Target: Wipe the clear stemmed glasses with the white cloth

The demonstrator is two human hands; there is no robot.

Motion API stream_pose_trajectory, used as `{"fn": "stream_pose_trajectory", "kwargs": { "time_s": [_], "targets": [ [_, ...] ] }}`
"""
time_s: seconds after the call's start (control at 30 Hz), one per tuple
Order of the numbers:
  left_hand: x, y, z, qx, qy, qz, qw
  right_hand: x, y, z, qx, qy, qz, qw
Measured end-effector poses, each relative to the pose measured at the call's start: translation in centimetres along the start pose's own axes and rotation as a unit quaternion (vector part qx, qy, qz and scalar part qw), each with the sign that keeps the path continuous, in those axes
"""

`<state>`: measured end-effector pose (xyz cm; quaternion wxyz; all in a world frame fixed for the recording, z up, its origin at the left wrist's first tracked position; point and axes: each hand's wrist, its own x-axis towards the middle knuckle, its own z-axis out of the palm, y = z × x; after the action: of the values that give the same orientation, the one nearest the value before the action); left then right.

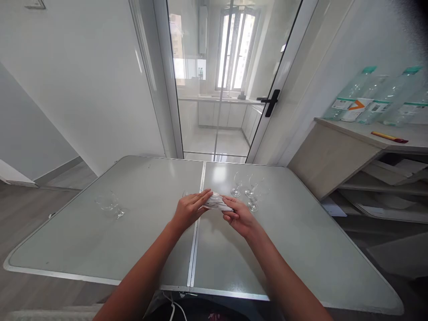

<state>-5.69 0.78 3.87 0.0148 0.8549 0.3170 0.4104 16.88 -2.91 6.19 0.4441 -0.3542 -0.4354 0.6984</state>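
Observation:
Over the middle of the table, my left hand (193, 206) is closed around a clear stemmed glass (216, 195) held sideways. A bit of clear glass pokes out left of that hand, perhaps its foot. My right hand (239, 216) grips a white cloth (217, 204) pressed against the glass; how far the cloth reaches inside it I cannot tell. Just beyond my right hand stand three clear stemmed glasses: one at the left (236, 191), one behind (250, 192) and one nearer (253, 206). Far to the left, another clear stemmed glass (109, 203) lies on its side.
The grey-green table (140, 249) has a metal seam and rim. Behind it is a glass door (227, 89) with a black handle (272, 102). At right, a shelf unit (337, 151) carries several plastic bottles (374, 104) and a yellow-red stick (389, 137). A white cable (173, 310) hangs below the front edge.

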Motion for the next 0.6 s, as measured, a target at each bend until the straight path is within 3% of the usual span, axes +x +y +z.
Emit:
{"fn": "stream_pose_trajectory", "kwargs": {
  "time_s": [0.1,0.23,0.3,0.37,0.47,0.53,0.6],
  "targets": [
    [0.0,0.0,-0.3,-0.024,0.018,0.001,1.0,-0.2,-0.2,0.3,-0.008,-0.02,-0.017,1.0],
    [0.0,-0.1,-0.9,-0.11,-0.028,-0.065,0.991,-0.2,-0.3,-1.0,-0.179,-0.074,-0.094,0.976],
    [0.2,0.1,-1.3,-0.162,-0.093,-0.118,0.975,0.0,-0.4,-2.1,-0.3,-0.118,-0.179,0.929],
    [0.7,0.5,-1.7,-0.234,-0.16,-0.179,0.942,0.3,-0.4,-3.1,-0.416,-0.142,-0.283,0.853],
    [1.4,1.1,-2.2,-0.376,-0.218,-0.262,0.862,0.6,-0.1,-4.0,-0.514,-0.078,-0.412,0.749],
    [1.7,1.3,-2.3,-0.444,-0.227,-0.287,0.818,0.8,0.2,-4.0,-0.521,-0.037,-0.446,0.727],
    [1.8,1.4,-2.3,-0.461,-0.232,-0.298,0.803,0.9,0.5,-3.6,-0.503,-0.048,-0.426,0.751]
  ]
}}
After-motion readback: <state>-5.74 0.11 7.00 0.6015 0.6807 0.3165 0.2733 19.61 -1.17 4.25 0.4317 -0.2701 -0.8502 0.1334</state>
